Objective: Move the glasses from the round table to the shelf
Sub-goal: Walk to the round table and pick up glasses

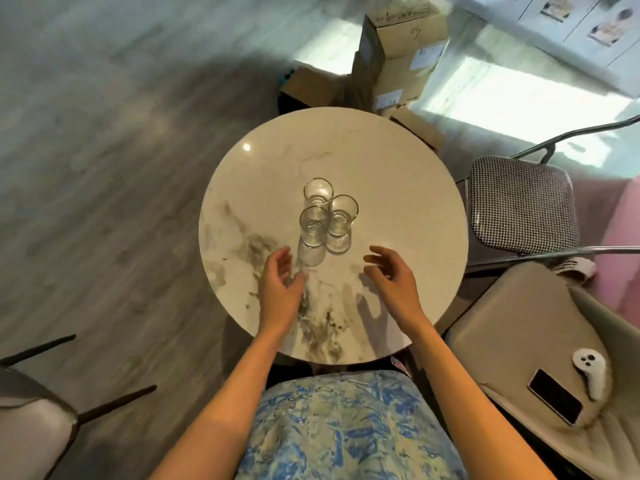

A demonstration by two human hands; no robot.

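Three clear glasses with gold rims stand close together near the middle of the round marble table [398, 188]: a far glass [318, 192], a near left glass [313, 225] and a right glass [343, 216]. My left hand [280, 282] hovers over the table just below and left of the glasses, fingers apart, holding nothing. My right hand [391, 271] hovers below and right of them, also with fingers spread and holding nothing. Neither hand touches a glass. No shelf is in view.
A checkered chair [523, 206] stands right of the table. Nearer on the right, a beige seat [512, 327] holds a phone [556, 396] and a white controller [590, 370]. Cardboard boxes [398, 53] are stacked behind the table. Another chair [31, 417] is at lower left.
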